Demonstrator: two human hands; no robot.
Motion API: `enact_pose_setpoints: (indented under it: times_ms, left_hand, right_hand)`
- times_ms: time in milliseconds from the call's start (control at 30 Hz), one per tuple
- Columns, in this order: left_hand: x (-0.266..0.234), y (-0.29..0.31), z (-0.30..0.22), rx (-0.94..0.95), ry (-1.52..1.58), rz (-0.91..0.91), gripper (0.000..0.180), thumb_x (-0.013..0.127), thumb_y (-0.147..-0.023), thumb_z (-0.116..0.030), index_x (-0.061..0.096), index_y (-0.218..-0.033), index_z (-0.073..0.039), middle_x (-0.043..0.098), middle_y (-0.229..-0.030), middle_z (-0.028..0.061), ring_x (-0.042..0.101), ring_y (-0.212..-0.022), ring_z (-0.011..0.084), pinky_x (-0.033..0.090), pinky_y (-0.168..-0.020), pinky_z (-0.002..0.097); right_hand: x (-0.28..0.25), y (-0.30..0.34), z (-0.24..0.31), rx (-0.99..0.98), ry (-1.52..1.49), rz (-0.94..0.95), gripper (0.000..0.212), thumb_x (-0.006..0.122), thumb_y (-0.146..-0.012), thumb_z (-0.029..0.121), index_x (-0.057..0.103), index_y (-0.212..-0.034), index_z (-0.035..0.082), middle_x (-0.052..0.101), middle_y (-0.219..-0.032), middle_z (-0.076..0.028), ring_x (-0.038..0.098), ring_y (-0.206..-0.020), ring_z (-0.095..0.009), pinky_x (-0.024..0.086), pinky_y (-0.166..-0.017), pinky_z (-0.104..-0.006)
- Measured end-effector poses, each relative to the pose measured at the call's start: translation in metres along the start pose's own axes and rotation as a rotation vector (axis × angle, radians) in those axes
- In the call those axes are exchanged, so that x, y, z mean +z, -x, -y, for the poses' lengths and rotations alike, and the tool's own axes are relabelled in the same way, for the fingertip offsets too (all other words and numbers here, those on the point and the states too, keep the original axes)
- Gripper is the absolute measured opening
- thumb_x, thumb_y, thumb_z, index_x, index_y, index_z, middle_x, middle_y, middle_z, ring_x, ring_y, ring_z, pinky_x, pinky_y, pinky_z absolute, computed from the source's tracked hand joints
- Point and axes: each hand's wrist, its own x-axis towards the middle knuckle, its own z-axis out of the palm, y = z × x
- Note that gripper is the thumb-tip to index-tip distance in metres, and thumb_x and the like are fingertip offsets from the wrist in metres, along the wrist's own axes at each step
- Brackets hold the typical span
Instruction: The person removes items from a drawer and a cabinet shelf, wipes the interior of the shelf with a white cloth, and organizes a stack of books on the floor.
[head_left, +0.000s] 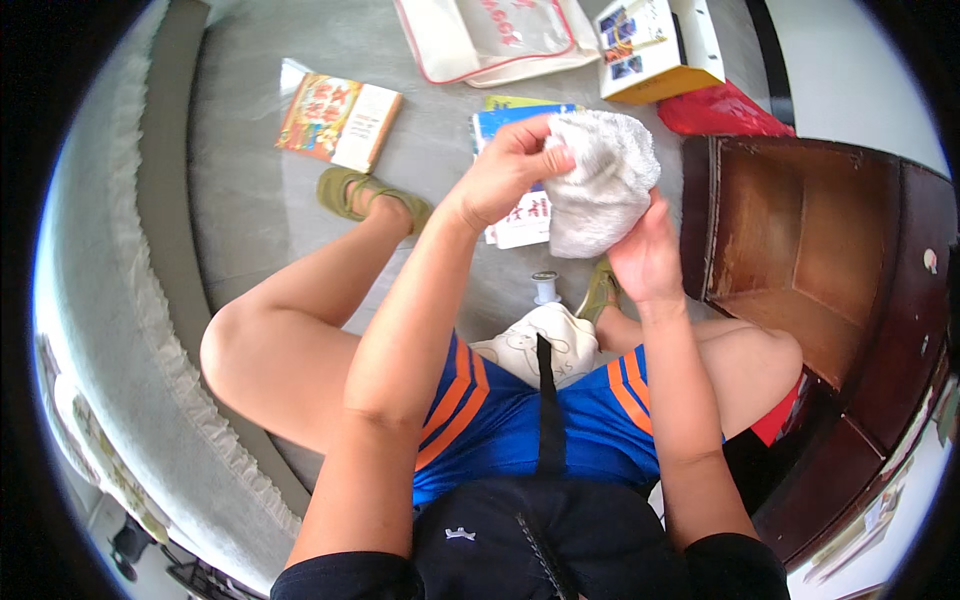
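Observation:
A crumpled white-grey cloth (pixel 603 180) is held up in front of me between both hands. My left hand (pixel 508 168) pinches its left edge, thumb on top. From below and to the right, my right hand (pixel 645 250) grips the cloth's lower right side, its fingers partly hidden behind it. Beneath the cloth on the floor lie a blue booklet (pixel 490 125) and a white sheet with red print (pixel 524 222), both partly covered. A small white spool-shaped object (pixel 545 288) stands nearer to me.
At right stands a dark wooden cabinet (pixel 800 230) with an open compartment. A clear-fronted white bag (pixel 500 40), a yellow-white box (pixel 655 50) and a red bag (pixel 725 110) lie at the back. An orange box (pixel 338 120) sits far left. A bed with frilled cover (pixel 150 330) runs along the left.

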Motion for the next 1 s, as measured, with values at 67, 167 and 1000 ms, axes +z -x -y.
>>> enact_pose_setpoints:
  times_ms: [67,167,1000]
  left_hand:
    - [0.008,0.013,-0.036,0.134,-0.082,-0.089,0.024,0.063,-0.089,-0.014,0.060,-0.109,-0.003,0.062,-0.098,-0.0018,0.054,-0.090,0.0055,0.045,-0.082,0.0230]
    - [-0.008,0.043,-0.081,0.173,-0.318,-0.165,0.029,0.063,-0.088,-0.016,0.057,-0.114,-0.005,0.062,-0.105,0.0003,0.056,-0.094,0.0075,0.045,-0.083,0.0231]
    - [0.010,0.067,-0.214,0.482,-1.879,-0.285,0.044,0.064,-0.077,-0.046,0.066,-0.079,-0.002,0.063,-0.081,0.0227,0.060,-0.083,0.0383,0.046,-0.081,0.0452]
  right_hand:
    - [0.015,-0.018,0.007,0.054,0.271,-0.099,0.035,0.054,-0.094,0.026,0.049,-0.123,0.007,0.056,-0.121,-0.007,0.053,-0.112,-0.017,0.040,-0.099,-0.0335]
    - [0.036,-0.047,0.006,-0.063,0.437,0.082,0.008,0.056,-0.093,0.016,0.056,-0.093,0.008,0.061,-0.092,0.000,0.057,-0.084,-0.009,0.047,-0.077,-0.0262]
    - [0.234,-0.084,0.084,-0.499,1.903,1.040,0.024,0.057,-0.089,0.005,0.052,-0.112,0.009,0.059,-0.089,-0.009,0.056,-0.079,-0.017,0.045,-0.072,-0.0264]
